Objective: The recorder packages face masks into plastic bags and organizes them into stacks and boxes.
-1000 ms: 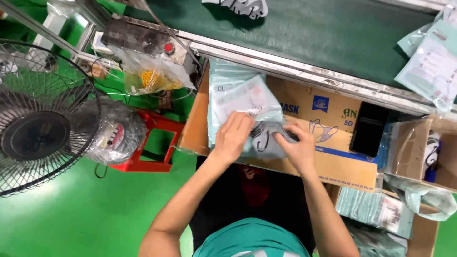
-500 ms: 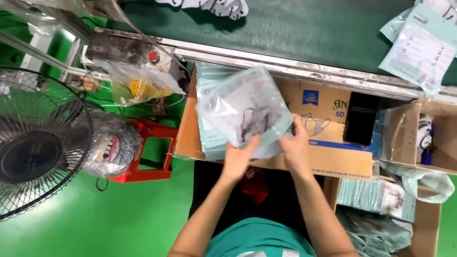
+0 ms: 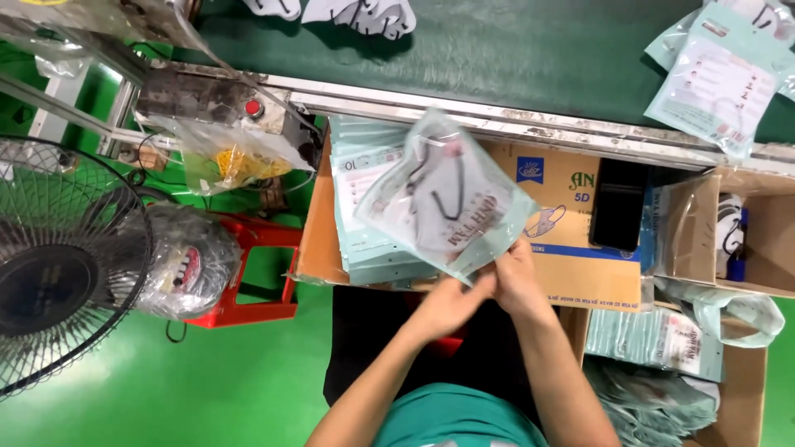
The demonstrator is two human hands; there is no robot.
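Observation:
Both hands hold one pale green plastic pouch (image 3: 443, 203) with face masks showing through its clear front. My left hand (image 3: 451, 305) and my right hand (image 3: 515, 283) pinch its near edge side by side, and the pouch is lifted and tilted above a cardboard box (image 3: 571, 240). Under the pouch, on the box's left part, lies a stack of flat empty pouches (image 3: 364, 215).
A green conveyor belt (image 3: 513, 50) runs along the far side, carrying filled pouches (image 3: 720, 74) and loose masks (image 3: 364, 12). A black phone (image 3: 617, 203) lies on the box. A fan (image 3: 58, 265) and red stool (image 3: 257, 273) stand left. More boxes and pouches (image 3: 662, 339) sit right.
The pouch went from lying on the box under my hands to being lifted and tilted up. My hands slid together to its near edge.

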